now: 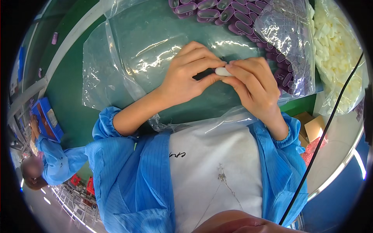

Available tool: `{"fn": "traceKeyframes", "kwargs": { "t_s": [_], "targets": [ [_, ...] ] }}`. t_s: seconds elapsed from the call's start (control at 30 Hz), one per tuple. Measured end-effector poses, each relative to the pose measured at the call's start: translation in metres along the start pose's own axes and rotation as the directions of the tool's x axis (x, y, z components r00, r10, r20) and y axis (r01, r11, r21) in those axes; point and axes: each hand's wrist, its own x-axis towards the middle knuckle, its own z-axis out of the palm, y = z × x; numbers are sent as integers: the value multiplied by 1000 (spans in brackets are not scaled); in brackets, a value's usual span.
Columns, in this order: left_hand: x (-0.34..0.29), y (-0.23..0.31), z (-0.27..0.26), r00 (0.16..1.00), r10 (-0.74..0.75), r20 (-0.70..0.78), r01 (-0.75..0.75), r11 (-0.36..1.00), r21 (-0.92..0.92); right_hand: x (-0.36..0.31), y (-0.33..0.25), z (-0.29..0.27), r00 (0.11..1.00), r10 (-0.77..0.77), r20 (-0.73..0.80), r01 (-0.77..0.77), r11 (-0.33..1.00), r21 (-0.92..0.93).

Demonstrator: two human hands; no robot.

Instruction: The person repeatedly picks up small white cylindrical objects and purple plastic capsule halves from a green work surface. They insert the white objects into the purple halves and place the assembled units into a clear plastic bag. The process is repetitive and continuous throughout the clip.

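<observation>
Above the green table, a small white rounded piece [223, 71] is pinched between my two hands. My left hand [185, 73] grips its left end between thumb and index finger, the other fingers curled. On the right side, the fingertips of my right hand [256, 83] close around the same piece and cover part of it. A dark patch shows in the gap of my left thumb and finger; I cannot tell whether it is a thing or shadow. Beneath both hands lies a clear plastic sheet [147, 42].
Rows of purple oval open-ended shells [243, 27] stand at the far right, partly under clear film. Beside them lies a clear bag of white pieces [336, 50]. A black cable [324, 136] crosses the right side. At left, a co-worker [58, 163] sits by a blue tray [52, 116].
</observation>
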Motion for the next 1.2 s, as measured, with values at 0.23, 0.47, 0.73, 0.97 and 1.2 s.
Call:
{"fn": "traceKeyframes", "kwargs": {
  "t_s": [0.23,0.47,0.73,0.97,1.2],
  "targets": [
    [-1,5,6,1000,4,4,-4,1000,-14,-9,4,3,992,-104,-69,103,995,-15],
    [-3,3,9,1000,3,0,-3,1000,7,-15,13,3,978,-207,-36,206,977,-51],
    [0,4,8,1000,16,22,-16,1000,-7,-21,21,0,983,-184,30,182,981,66],
    [-3,1,9,999,36,26,-37,999,25,-13,20,-6,980,-150,128,125,975,183],
    [3,3,7,998,28,50,-29,999,18,-15,23,-5,981,-154,118,136,979,153]
  ]
}}
